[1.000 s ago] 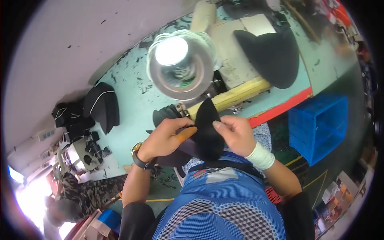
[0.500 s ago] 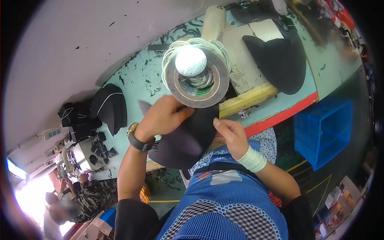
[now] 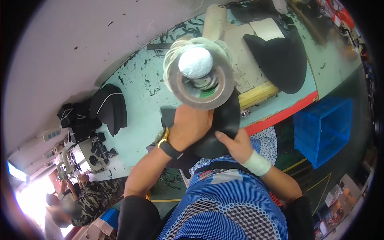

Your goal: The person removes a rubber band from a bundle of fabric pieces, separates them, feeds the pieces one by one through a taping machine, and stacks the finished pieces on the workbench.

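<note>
A curved, flexible black sheet piece (image 3: 214, 147) lies between my hands at the table's front edge, below the machine head. My left hand (image 3: 191, 127), with a watch at the wrist, is closed on its upper part; its fingertips are hidden. My right hand (image 3: 239, 147), a pale band wrapped round its wrist, grips the right edge with the thumb on top and fingers beneath. Just above my left hand is a grey roll (image 3: 176, 90) with a coil of pale cord (image 3: 170, 60) round it and a shiny round top (image 3: 195, 63) in its middle.
Another black piece (image 3: 282, 64) lies on the machine's pale bed at right. A stack of black pieces (image 3: 110, 108) stands at left on the green table (image 3: 140, 92). A blue crate (image 3: 308, 136) sits at lower right. A person in camouflage (image 3: 94, 200) works at lower left.
Both hands have moved to the right with the black piece, which has turned and bent. My left hand now reaches closer under the roll. My right thumb has shifted along the piece's edge.
</note>
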### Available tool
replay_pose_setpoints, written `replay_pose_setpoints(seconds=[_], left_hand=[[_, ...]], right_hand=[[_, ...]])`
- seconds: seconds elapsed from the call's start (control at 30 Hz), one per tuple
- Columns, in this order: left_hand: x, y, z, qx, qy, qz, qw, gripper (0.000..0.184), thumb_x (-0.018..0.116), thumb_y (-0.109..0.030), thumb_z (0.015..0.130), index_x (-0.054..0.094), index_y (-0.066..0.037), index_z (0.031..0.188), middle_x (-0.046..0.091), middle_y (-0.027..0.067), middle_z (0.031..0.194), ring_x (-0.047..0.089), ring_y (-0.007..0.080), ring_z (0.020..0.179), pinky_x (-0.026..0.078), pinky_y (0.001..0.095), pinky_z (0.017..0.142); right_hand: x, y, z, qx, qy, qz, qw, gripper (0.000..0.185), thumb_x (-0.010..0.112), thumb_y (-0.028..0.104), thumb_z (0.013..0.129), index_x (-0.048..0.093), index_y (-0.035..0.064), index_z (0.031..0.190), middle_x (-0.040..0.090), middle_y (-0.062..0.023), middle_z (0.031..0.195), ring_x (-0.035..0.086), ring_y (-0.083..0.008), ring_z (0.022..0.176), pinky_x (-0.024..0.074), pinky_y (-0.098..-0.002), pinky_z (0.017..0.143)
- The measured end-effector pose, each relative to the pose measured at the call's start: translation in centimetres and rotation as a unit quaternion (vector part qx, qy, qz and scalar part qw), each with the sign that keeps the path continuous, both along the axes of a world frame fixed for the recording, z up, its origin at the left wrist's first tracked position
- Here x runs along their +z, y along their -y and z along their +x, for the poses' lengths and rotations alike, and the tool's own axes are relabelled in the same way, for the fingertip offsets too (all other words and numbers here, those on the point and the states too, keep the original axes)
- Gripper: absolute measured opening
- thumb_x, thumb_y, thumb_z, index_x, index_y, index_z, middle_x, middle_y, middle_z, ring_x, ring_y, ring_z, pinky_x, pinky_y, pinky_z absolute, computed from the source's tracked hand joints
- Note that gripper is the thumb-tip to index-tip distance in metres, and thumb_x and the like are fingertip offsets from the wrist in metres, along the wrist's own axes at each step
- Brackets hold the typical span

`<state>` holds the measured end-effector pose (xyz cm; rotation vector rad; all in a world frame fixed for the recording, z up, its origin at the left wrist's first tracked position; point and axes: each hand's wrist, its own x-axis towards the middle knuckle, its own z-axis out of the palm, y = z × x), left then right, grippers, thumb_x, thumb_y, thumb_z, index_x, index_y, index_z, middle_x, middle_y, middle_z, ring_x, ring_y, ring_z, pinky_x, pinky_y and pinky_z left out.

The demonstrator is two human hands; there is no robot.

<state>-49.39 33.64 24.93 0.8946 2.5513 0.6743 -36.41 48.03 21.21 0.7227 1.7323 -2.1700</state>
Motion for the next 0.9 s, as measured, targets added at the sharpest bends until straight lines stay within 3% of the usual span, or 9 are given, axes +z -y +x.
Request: replay_pose_setpoints(seconds=[0.07, 0.1, 0.2, 0.33, 0.4, 0.7, 0.77, 0.83, 0.9], left_hand=[[0.5, -0.5, 1.1, 0.058, 0.126, 0.056, 0.989, 0.021, 0.054, -0.017, 0.094, 0.066, -0.001, 0.089, 0.066, 0.0099, 0.076, 0.065, 0.0181, 0.071, 0.050, 0.0336, 0.063], [0.7, -0.2, 1.0, 0.058, 0.133, 0.054, 0.988, 0.021, 0.054, -0.017, 0.094, 0.066, -0.001, 0.089, 0.066, 0.0099, 0.076, 0.065, 0.0181, 0.071, 0.050, 0.0336, 0.063], [2.2, 2.4, -0.4, 0.081, 0.482, 0.092, 0.868, 0.029, 0.049, -0.022, 0.098, 0.061, 0.004, 0.095, 0.066, 0.0116, 0.075, 0.066, 0.0175, 0.068, 0.052, 0.0284, 0.058], [1.1, 1.2, -2.1, 0.160, 0.551, 0.033, 0.819, 0.036, 0.043, -0.025, 0.101, 0.055, 0.009, 0.100, 0.065, 0.0127, 0.072, 0.064, 0.0160, 0.058, 0.053, 0.0244, 0.053], [0.6, 1.1, -2.7, 0.171, 0.538, 0.029, 0.825, 0.036, 0.043, -0.025, 0.101, 0.055, 0.009, 0.100, 0.065, 0.0132, 0.071, 0.064, 0.0164, 0.056, 0.053, 0.0250, 0.052], [-0.8, -1.7, 0.0, 0.239, 0.484, 0.086, 0.838, 0.036, 0.043, -0.024, 0.100, 0.056, 0.008, 0.090, 0.063, 0.0154, 0.066, 0.063, 0.0190, 0.052, 0.052, 0.0275, 0.047], [-0.9, -1.8, 0.0, 0.238, 0.485, 0.098, 0.836, 0.036, 0.043, -0.024, 0.100, 0.057, 0.008, 0.089, 0.063, 0.0156, 0.066, 0.063, 0.0193, 0.052, 0.053, 0.0277, 0.047], [-1.1, -0.4, -0.5, 0.242, 0.508, 0.124, 0.817, 0.035, 0.044, -0.023, 0.100, 0.057, 0.007, 0.087, 0.063, 0.0157, 0.065, 0.063, 0.0194, 0.052, 0.053, 0.0277, 0.047], [-0.5, 0.9, -0.6, 0.236, 0.516, 0.137, 0.812, 0.034, 0.045, -0.023, 0.100, 0.058, 0.006, 0.086, 0.063, 0.0157, 0.064, 0.063, 0.0199, 0.051, 0.052, 0.0278, 0.046]], right_hand=[[1.3, -2.6, 0.8, 0.043, -0.047, 0.118, 0.991, 0.019, 0.065, 0.016, 0.088, 0.066, -0.0034, 0.089, 0.067, -0.0100, 0.072, 0.063, -0.0126, 0.067, 0.0500, -0.0290, 0.063], [3.0, -4.3, 1.0, 0.050, -0.040, 0.156, 0.986, 0.017, 0.065, 0.013, 0.087, 0.066, -0.0036, 0.089, 0.068, -0.0112, 0.074, 0.064, -0.0135, 0.067, 0.0499, -0.0303, 0.063], [5.0, -7.1, -0.4, -0.042, -0.051, 0.197, 0.978, 0.016, 0.063, 0.012, 0.087, 0.066, -0.0033, 0.087, 0.068, -0.0097, 0.071, 0.064, -0.0146, 0.064, 0.0493, -0.0322, 0.060], [5.7, -8.4, -2.6, 0.031, -0.080, 0.272, 0.958, 0.014, 0.061, 0.009, 0.087, 0.064, -0.0045, 0.088, 0.066, -0.0093, 0.070, 0.061, -0.0134, 0.065, 0.0471, -0.0290, 0.060], [5.3, -8.3, -3.4, 0.093, -0.099, 0.327, 0.935, 0.014, 0.060, 0.008, 0.087, 0.063, -0.0052, 0.086, 0.064, -0.0121, 0.067, 0.062, -0.0153, 0.063, 0.0460, -0.0300, 0.058], [6.5, -9.1, -5.3, 0.072, -0.134, 0.360, 0.920, 0.014, 0.060, 0.008, 0.086, 0.064, -0.0054, 0.086, 0.063, -0.0139, 0.066, 0.062, -0.0160, 0.061, 0.0453, -0.0329, 0.057], [8.3, -9.7, -3.0, 0.120, 0.003, 0.311, 0.943, 0.016, 0.059, 0.009, 0.088, 0.066, -0.0045, 0.094, 0.067, -0.0112, 0.074, 0.064, -0.0157, 0.069, 0.0491, -0.0324, 0.063], [7.5, -6.7, 1.6, 0.033, -0.064, 0.219, 0.973, 0.021, 0.058, 0.009, 0.090, 0.067, -0.0031, 0.105, 0.069, -0.0107, 0.089, 0.065, -0.0158, 0.080, 0.0512, -0.0304, 0.074], [8.0, -5.9, 2.7, -0.042, -0.078, 0.255, 0.963, 0.023, 0.058, 0.008, 0.091, 0.066, -0.0036, 0.108, 0.069, -0.0115, 0.093, 0.065, -0.0161, 0.084, 0.0508, -0.0304, 0.077]])
